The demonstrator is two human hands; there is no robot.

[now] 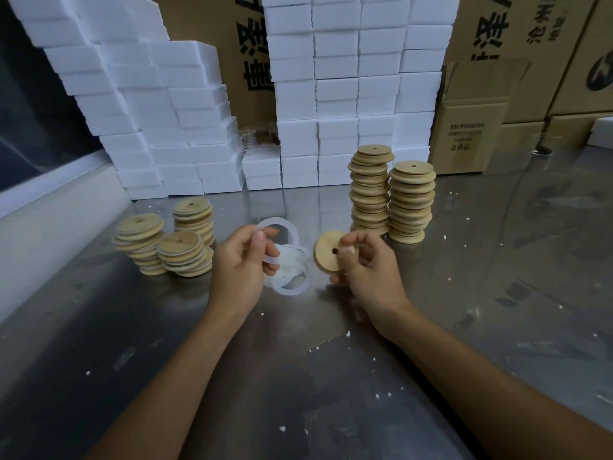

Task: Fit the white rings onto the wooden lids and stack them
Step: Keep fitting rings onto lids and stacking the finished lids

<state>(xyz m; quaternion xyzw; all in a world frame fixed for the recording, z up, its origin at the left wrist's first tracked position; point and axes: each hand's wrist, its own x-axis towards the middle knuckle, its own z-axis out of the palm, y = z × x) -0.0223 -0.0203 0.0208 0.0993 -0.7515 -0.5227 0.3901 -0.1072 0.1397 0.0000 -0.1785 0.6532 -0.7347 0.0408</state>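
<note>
Setting: steel table (pixel 497 260), foam blocks (pixel 331 94) along its far edge.
Done: three short ringed stacks (pixel 166 244), far left.
Left: two tall bare stacks (pixel 391 197), far right.
Hands: left hand (pixel 242 260) pinches a white ring (pixel 278 227); right hand (pixel 365 263) grips a wooden lid (pixel 326 252).

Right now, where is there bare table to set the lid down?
Bare steel table lies right of the right hand and near the forearms. Crowded: the loose rings between both hands, short stacks left, tall stacks behind.

The left hand (pixel 243 260) pinches a white ring (pixel 292 229); the right hand (pixel 365 263) holds a wooden lid (pixel 326 252) tilted above the tabletop (pixel 298 376).
</note>
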